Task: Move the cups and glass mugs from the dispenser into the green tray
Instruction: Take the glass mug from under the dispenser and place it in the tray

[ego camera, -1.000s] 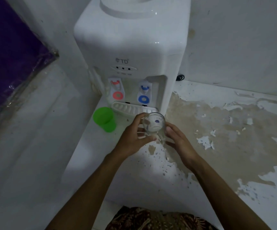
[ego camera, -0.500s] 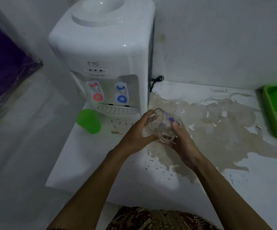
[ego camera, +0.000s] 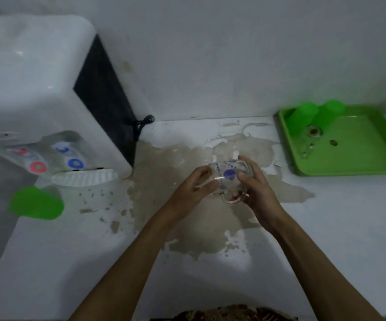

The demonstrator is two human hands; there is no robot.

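Observation:
A clear glass mug [ego camera: 227, 176] with purple dots lies tilted on its side between both hands, its handle pointing down toward me. My left hand [ego camera: 193, 189] grips its open rim end; my right hand [ego camera: 255, 193] wraps its base and handle side. The mug hovers above the counter, between the white dispenser [ego camera: 37, 96] on the left and the green tray [ego camera: 349, 147] on the right. Two green cups [ego camera: 303, 117] stand upside down at the tray's far left corner. One more green cup [ego camera: 37, 205] stands blurred on the counter by the dispenser's drip grille [ego camera: 83, 178].
The white counter [ego camera: 326, 228] has patches of peeled brown surface under my hands. A black power cord [ego camera: 141, 125] hangs behind the dispenser by the wall. The counter's left edge runs diagonally below the green cup. Water drops lie on the tray floor.
Both hands carried the glass mug rightward away from the dispenser and tipped it onto its side. The view swung right, bringing the green tray and its two cups fully into sight.

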